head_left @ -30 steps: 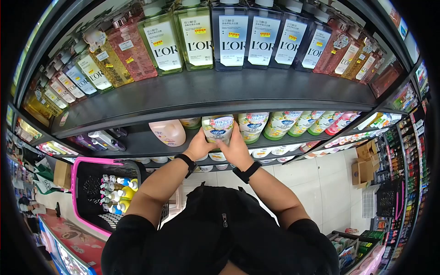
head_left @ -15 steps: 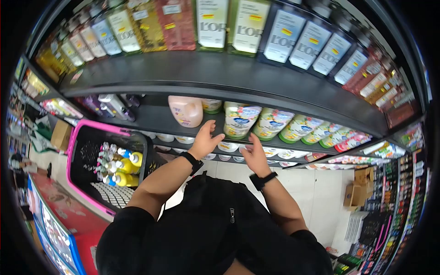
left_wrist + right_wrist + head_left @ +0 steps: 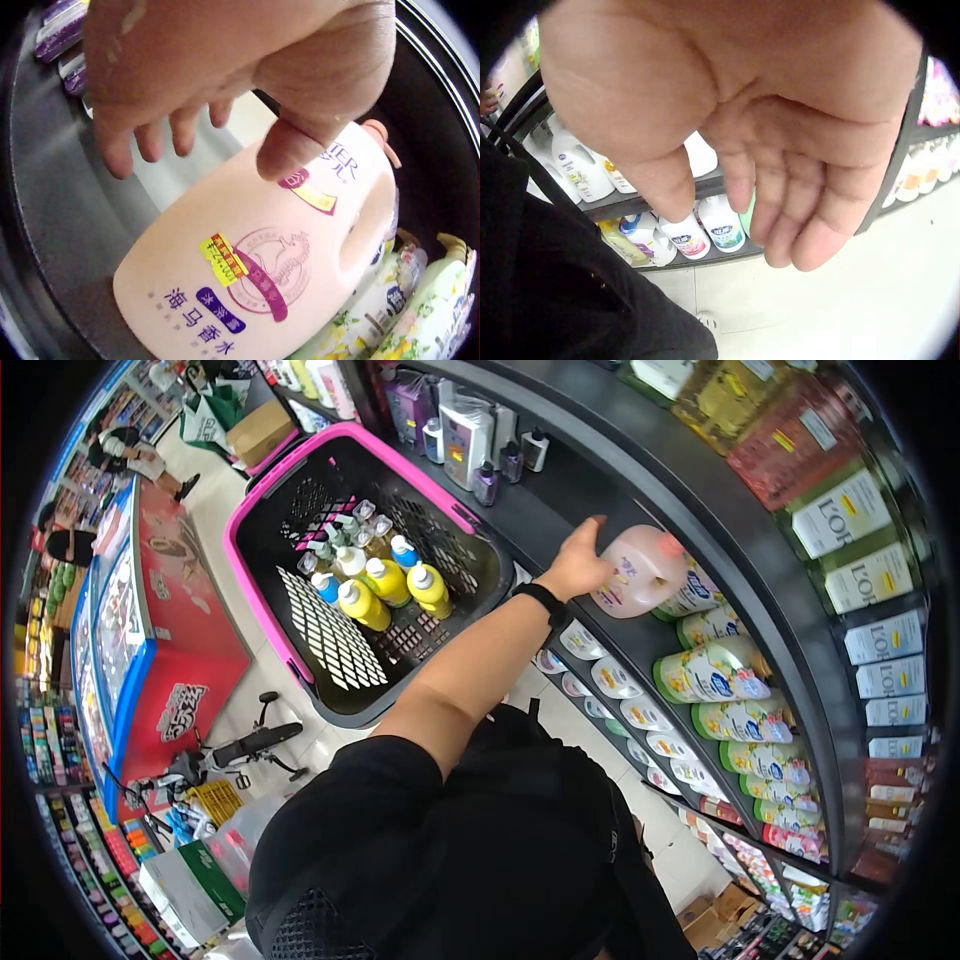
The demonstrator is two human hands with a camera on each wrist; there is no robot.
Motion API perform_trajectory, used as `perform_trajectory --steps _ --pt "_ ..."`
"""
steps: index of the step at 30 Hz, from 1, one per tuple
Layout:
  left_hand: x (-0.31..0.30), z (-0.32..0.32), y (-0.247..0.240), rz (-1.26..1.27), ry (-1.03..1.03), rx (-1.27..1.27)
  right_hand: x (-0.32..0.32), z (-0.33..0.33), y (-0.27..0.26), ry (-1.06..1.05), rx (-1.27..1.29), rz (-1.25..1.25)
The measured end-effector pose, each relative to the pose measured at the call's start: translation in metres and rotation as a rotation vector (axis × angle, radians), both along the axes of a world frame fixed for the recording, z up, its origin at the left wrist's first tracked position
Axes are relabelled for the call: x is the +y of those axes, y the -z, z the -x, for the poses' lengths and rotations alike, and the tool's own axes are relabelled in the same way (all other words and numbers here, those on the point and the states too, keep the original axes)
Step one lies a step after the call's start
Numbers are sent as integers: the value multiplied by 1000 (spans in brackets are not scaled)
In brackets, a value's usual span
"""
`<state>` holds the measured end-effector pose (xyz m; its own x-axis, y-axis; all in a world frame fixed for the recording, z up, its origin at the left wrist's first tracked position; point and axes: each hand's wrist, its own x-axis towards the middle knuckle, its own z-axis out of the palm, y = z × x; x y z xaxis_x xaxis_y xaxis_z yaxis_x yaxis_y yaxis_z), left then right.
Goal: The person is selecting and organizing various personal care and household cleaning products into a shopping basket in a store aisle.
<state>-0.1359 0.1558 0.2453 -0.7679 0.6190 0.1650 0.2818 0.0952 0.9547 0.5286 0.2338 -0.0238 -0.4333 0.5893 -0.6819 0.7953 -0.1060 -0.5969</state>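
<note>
A pink shopping basket (image 3: pixel 262 490) sits at the left, holding 3 yellow-bodied bottles (image 3: pixel 385 585) among smaller ones. To its right, the left hand (image 3: pixel 577 563) reaches to a pale pink jug (image 3: pixel 640 572) that stands on the dark shelf (image 3: pixel 590 490). The hand's fingers (image 3: pixel 120 150) are spread and nearly straight, gripping nothing. The thumb lies over the jug's upper part, though whether it touches cannot be told. Green-and-white bottles (image 3: pixel 710 672) line the shelf just beside the jug. The right hand (image 3: pixel 735 127) hangs apart, loosely curled and empty.
</note>
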Motion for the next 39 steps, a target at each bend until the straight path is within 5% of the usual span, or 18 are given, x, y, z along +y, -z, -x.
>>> perform_trajectory --steps 2,6,8,11,13,16,17,23,27,39 --pt "8 7 5 26 158 -126 5 68 -82 -192 -284 -67" --pt "2 12 -15 20 478 -329 23 116 -111 148 -64 -80" --pt "11 14 3 -21 540 -357 27 142 -124 46 23 -127" --pt "1 13 -10 -8 554 -358 20 193 -135 -126 185 -309" --pt "9 13 14 -116 552 -422 -4 266 -213 -217 294 -219" --pt "8 7 10 -83 559 -533 -6 331 -236 -280 483 -309" --pt "7 4 9 -69 542 -558 -16 362 -280 -279 461 -256" --pt "2 -1 -13 -30 604 -607 -6 454 -314 9 672 -354" --pt "10 1 -9 -16 657 -623 0 478 -328 231 818 -13" --pt "26 -21 -2 19 747 -717 -18 434 -296 225 794 -168"
